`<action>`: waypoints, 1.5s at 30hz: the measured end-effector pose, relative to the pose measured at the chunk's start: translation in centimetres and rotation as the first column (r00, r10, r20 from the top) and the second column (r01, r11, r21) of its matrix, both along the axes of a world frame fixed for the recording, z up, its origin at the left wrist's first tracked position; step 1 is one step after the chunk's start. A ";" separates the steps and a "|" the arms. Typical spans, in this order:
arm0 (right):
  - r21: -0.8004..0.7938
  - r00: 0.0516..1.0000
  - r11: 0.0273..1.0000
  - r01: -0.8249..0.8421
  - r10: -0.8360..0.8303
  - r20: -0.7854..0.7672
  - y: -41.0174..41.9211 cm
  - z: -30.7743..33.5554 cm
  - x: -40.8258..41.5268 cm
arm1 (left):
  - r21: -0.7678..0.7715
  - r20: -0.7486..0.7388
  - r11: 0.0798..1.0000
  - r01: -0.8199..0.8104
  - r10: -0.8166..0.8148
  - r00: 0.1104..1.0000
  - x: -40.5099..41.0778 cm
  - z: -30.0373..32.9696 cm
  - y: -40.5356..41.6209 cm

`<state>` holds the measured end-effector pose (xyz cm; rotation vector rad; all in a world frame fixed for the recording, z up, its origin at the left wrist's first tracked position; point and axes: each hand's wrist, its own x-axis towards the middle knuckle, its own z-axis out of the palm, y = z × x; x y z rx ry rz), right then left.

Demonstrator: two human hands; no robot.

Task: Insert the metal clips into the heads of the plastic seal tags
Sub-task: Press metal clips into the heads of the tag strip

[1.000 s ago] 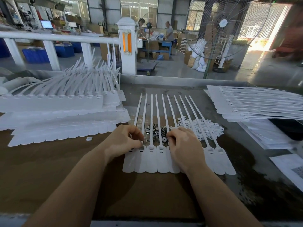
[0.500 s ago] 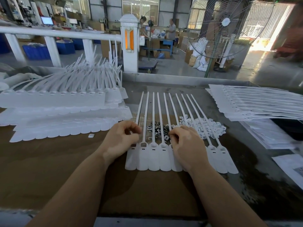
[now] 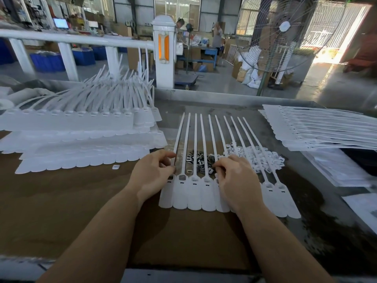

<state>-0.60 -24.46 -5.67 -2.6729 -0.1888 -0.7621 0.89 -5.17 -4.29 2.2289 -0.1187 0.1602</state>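
10 seal tags (image 3: 195, 193) | straps point away | both grips curled, hold unclear

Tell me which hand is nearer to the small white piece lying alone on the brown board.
Left. The left hand is just right of the white piece; the right hand lies farther right.

Table (image 3: 61, 201): tag row (image 3: 204, 199) centre; clip pile (image 3: 199, 160) behind; tag stacks left (image 3: 77, 135) and right (image 3: 326, 131).

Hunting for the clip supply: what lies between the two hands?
In the head view, a heap of metal clips under the tag straps, between left hand and right hand.
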 end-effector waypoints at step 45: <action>-0.016 0.972 0.977 -0.212 0.212 0.102 0.7 0.1 -0.6 | -0.012 0.047 0.978 0.209 -0.208 0.977 -0.5 0.2 0.3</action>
